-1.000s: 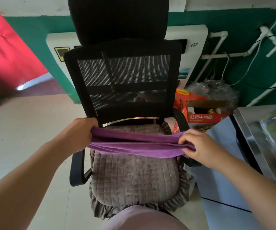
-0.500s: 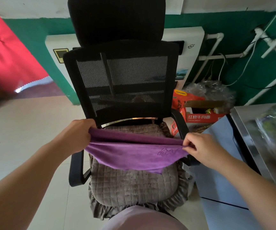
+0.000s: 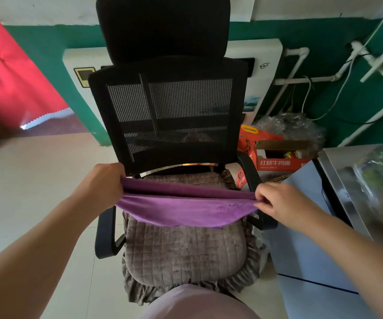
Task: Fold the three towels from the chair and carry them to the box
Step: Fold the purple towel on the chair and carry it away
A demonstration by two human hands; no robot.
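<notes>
Two hands are holding one purple towel (image 3: 181,209) stretched above the quilted grey seat cushion (image 3: 183,252) of the black mesh office chair (image 3: 169,107). The left hand (image 3: 103,187) is gripping its left end with curled fingers; the right hand (image 3: 275,200) is pinching its right end. One folded layer is hanging down toward the cushion, its lower edge sagging.

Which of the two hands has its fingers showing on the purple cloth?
The right hand: its fingers pinch the purple towel in plain view. The left hand shows only its back.
</notes>
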